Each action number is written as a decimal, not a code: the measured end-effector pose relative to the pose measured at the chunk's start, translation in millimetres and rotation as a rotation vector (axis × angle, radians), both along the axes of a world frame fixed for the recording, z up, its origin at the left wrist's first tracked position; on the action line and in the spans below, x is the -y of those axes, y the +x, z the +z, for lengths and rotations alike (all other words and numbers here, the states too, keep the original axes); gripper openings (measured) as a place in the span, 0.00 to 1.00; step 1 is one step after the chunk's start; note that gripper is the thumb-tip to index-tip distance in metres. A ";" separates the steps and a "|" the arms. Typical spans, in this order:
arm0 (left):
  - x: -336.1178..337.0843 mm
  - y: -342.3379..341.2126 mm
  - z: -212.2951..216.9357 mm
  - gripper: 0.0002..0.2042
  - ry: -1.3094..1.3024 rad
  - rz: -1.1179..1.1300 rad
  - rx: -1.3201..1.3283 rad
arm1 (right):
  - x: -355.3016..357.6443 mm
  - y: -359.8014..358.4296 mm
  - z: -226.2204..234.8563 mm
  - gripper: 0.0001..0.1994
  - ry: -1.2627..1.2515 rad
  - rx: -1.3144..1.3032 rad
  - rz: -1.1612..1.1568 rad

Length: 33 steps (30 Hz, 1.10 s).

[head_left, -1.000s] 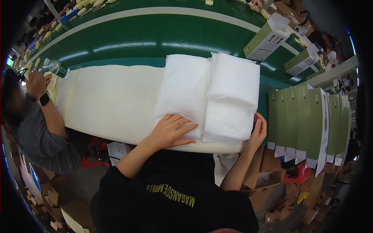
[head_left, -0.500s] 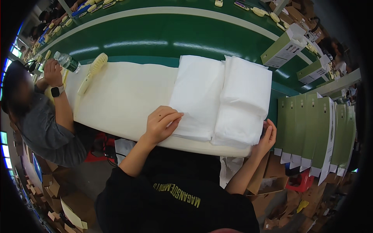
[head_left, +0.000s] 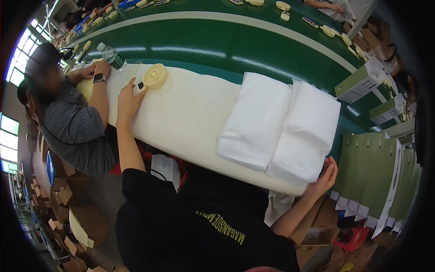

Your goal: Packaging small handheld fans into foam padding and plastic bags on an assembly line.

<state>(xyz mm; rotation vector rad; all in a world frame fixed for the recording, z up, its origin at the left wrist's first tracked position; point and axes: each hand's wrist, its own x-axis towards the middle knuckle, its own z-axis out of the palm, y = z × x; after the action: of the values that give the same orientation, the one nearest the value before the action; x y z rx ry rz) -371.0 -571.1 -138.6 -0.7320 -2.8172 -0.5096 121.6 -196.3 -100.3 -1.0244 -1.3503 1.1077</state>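
My left hand (head_left: 128, 100) reaches to the left part of the cream-padded bench (head_left: 186, 104). Its fingers and thumb close round the handle of a pale yellow handheld fan (head_left: 156, 75), whose round grille faces up; most of the handle is hidden by the hand. At the bench's right end, my right hand (head_left: 325, 180) rests loosely by the edge, fingers slightly apart and nothing visible in them. Just beside it lie two stacks of thin white sheets, a left stack (head_left: 256, 120) and a folded right stack (head_left: 310, 131).
A co-worker (head_left: 77, 118) sits close on the left near a plastic bottle (head_left: 112, 57). Olive-green boxes (head_left: 367, 172) stand in a row at right. Beyond the bench runs a green conveyor (head_left: 195, 43), with more fans along its far side. Cartons (head_left: 312, 222) are below.
My left hand has moved from the white sheets leftward to the fan and taken hold of its handle. The fan has turned so its grille shows. My right hand stays at the bench end.
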 end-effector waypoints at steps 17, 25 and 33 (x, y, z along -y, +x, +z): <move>-138.9 224.7 73.2 0.08 0.892 -0.908 0.476 | 153.0 -128.6 32.4 0.24 0.119 -0.082 0.549; -151.6 210.5 51.3 0.07 0.348 -1.065 0.225 | 132.1 -96.8 36.9 0.19 -0.174 -0.270 0.481; -150.6 202.7 43.8 0.05 0.266 -1.025 0.168 | 150.4 -68.6 38.6 0.21 -0.461 -0.380 0.622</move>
<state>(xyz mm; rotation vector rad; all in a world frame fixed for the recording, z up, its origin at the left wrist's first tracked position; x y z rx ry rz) -168.2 -420.6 -94.8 -2.1077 -2.2090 -1.0793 53.0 -346.7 -61.6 -0.6538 -1.1449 2.0379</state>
